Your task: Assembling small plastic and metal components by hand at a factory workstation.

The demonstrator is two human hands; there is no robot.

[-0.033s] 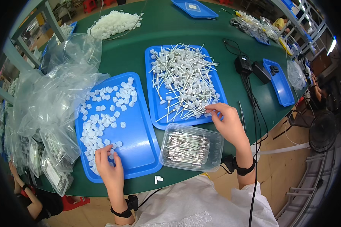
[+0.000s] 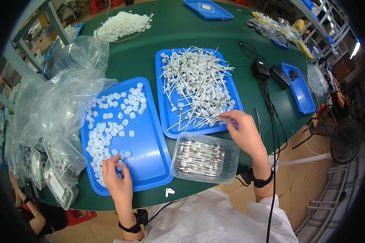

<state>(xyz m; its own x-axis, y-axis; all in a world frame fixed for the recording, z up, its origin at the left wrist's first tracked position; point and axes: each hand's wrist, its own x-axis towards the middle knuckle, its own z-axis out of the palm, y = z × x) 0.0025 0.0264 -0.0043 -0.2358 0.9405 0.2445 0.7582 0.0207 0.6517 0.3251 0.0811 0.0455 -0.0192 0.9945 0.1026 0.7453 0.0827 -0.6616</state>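
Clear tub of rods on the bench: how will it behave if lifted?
The clear tub probably flexes somewhat, since its see-through walls look thin. Likely heavy for its size, given the many silvery-ended rods inside. Tipping would probably spill them; no lid shows on top.

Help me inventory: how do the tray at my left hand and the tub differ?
The tray is opaque blue; the tub is clear. The tray is larger than the tub. The tray holds white pieces, the tub silver-ended rods. Both stand on the green table.
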